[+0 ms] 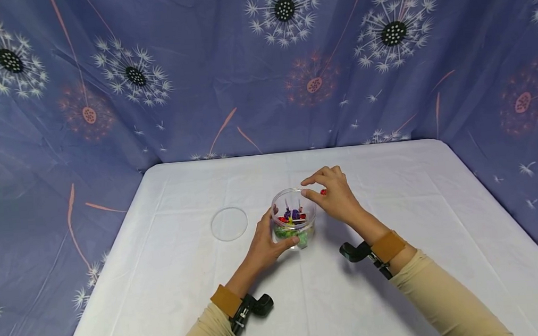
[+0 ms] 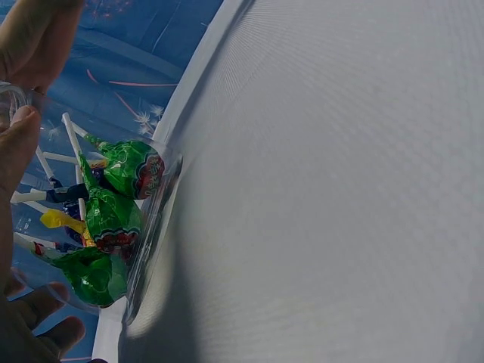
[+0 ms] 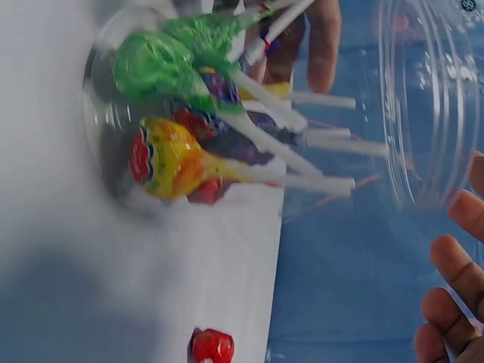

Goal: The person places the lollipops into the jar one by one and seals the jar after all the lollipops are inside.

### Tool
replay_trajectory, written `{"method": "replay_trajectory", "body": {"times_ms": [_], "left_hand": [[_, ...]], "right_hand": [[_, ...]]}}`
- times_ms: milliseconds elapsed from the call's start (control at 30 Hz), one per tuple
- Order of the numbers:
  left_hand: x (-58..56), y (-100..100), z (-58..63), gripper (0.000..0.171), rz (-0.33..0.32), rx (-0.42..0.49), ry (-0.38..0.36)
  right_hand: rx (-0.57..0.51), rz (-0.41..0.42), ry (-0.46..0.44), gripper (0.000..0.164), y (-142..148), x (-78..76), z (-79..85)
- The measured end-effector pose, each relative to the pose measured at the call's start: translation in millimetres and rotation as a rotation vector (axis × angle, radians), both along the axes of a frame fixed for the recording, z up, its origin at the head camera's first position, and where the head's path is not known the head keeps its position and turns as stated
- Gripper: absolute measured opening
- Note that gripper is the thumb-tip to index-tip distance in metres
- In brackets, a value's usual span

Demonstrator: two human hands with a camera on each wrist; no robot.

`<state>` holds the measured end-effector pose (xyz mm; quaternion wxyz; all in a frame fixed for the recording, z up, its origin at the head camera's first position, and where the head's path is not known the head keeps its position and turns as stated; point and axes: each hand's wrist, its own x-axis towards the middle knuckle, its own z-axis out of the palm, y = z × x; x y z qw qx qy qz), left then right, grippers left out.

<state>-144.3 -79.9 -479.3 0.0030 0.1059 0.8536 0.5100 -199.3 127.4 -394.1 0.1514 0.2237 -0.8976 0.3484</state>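
Note:
A clear round plastic jar point(image 1: 310, 227) stands uncapped on the white cloth with several wrapped lollipops inside. Green lollipops point(image 2: 113, 215) show in the left wrist view, and a yellow lollipop point(image 3: 168, 159) shows in the right wrist view, white sticks toward the mouth. My left hand point(image 1: 265, 245) grips the jar from the left side, thumb across its front. At the upper right of the rim is my right hand point(image 1: 332, 194), thumb and forefinger spread apart with nothing seen between them. A red lollipop point(image 3: 213, 346) lies on the table outside the jar, mostly behind the right hand in the head view.
A clear round lid point(image 1: 228, 224) lies flat to the left of the jar. White cloth covers the table point(image 1: 175, 304). Blue curtains with a dandelion print point(image 1: 222, 76) hang behind the table and along both sides.

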Motion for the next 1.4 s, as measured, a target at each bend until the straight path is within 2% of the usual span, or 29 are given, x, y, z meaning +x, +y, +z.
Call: {"method": "replay_trajectory", "body": {"times_ms": [367,867,1100,1400], "left_hand": [[-0.4,-1,-0.5,0.098,0.010,0.002,0.009],[1.3,-1,2.2,0.098,0.004,0.002,-0.006],[1.2,0,3.4,0.099,0.001,-0.003,-0.013],[1.6,-1,3.1,0.100,-0.001,-0.015,-0.010]], "right_hand": [[-0.080,-0.063,-0.084,0.026,22,-10.0,-4.8],[-0.103,-0.152,-0.184,0.033,64,-26.6,-39.6],[-0.084,-0.176,-0.178,0.033,78,-36.0,-57.5],[-0.064,-0.213,-0.340,0.039,88,-41.8,-68.8]]}}
